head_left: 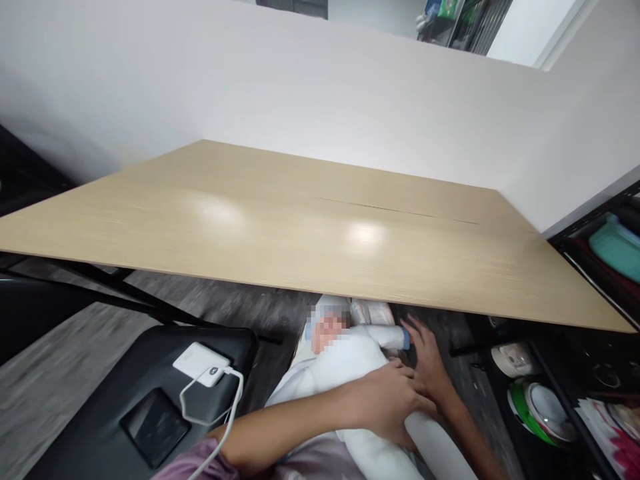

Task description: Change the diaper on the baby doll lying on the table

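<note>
On my lap lies a small figure in white clothing with blue cuffs point(350, 363), its head toward the table. Its face is blurred out, and I cannot tell whether it is a doll or a small person. My left hand point(390, 403) reaches across its body and grips it around the middle, with the fingertips partly out of sight. Beside the figure's outstretched sleeve, my right hand point(423, 347) has its fingers apart, close to the blue cuff. Part of the right palm is hidden behind my left hand.
A wide wooden tabletop point(280, 220) spans the view before me. On a black chair point(95, 400) at left lie a white power bank point(200, 363) with a cable and a dark phone-like device point(155, 427). Black shelves at right hold lidded containers point(545, 410).
</note>
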A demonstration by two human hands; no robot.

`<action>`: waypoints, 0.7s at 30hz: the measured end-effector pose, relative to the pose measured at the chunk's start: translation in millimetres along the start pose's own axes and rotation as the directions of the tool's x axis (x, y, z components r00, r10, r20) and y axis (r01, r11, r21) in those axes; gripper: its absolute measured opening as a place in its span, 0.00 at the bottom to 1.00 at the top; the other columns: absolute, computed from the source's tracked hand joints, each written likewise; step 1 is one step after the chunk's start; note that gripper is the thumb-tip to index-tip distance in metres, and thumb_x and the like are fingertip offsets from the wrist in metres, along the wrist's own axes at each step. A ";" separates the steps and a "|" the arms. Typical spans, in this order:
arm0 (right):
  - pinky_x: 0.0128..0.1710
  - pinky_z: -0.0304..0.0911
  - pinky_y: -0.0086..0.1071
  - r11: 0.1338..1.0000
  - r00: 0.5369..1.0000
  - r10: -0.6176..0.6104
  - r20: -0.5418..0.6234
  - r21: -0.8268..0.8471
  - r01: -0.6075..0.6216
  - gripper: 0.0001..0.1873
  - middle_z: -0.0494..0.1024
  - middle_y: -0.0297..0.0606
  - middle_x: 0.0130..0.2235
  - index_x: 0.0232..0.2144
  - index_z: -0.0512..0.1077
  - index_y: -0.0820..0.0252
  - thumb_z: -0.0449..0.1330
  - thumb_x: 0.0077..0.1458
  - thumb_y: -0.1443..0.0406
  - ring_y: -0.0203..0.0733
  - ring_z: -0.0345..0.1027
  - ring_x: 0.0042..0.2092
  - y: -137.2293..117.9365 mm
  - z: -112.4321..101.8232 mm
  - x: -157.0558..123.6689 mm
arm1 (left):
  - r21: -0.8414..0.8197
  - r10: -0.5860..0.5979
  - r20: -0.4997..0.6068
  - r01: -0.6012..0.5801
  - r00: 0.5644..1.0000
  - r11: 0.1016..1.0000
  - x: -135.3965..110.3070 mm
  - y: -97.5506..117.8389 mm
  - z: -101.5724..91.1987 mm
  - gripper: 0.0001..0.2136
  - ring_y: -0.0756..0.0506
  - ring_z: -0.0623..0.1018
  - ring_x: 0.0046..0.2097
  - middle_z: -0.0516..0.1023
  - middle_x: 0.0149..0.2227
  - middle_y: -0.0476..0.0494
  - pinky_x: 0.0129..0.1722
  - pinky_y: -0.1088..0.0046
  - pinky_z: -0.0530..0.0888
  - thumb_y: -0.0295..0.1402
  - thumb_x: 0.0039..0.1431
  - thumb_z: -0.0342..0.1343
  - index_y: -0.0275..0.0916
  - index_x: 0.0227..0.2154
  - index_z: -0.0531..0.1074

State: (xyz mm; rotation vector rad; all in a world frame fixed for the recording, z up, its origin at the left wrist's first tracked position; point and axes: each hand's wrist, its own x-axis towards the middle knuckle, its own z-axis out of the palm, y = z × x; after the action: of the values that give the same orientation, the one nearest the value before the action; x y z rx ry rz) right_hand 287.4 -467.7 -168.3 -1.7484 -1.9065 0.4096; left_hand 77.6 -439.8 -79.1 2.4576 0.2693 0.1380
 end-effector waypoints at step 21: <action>0.46 0.68 0.34 0.856 0.964 -0.266 -0.018 0.455 0.245 0.27 0.76 0.36 0.46 0.50 0.72 0.52 0.56 0.47 0.75 0.45 0.72 0.46 -120.9 -76.9 49.6 | -0.354 -0.467 -0.852 0.396 0.238 0.848 -189.5 -35.2 54.6 0.19 0.33 0.78 0.56 0.74 0.55 0.36 0.54 0.49 0.80 0.41 0.62 0.64 0.46 0.52 0.66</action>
State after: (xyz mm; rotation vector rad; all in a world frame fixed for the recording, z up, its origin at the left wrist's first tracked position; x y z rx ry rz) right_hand 228.3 -442.9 -30.9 -1.1730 -1.8529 0.7323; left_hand -103.3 -488.8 -149.7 1.8285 1.4115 1.2939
